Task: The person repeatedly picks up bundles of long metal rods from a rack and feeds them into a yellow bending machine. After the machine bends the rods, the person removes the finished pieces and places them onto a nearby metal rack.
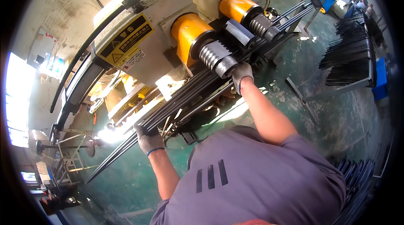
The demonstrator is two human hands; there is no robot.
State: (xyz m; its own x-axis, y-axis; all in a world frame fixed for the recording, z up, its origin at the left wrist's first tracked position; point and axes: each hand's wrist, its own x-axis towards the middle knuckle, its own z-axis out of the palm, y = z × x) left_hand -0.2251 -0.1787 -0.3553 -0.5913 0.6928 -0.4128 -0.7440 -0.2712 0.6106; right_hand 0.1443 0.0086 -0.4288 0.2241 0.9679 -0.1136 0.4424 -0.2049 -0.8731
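Both my hands wear pale knitted work gloves. A bundle of long dark metal rods (179, 98) slants from the lower left up past the machine's rollers. My left hand (148, 139) is closed around the rods near their lower-left part. Further up, my right hand (242, 74) is closed at the rods, right beside the end of a ridged steel roller (216, 56); its fingertips are partly hidden. That roller sticks out of an orange housing (190, 33). A second ridged roller (261, 25) with its own orange housing (237, 5) stands to the upper right.
The pale machine body (162, 4) carries a yellow-black warning label (125, 39). A black hose (90, 42) arches at its left. More rods rest on a stand (312, 18) at upper right. Racks of dark rods (347, 52) stand at right. A metal bar (302, 98) lies on the green floor.
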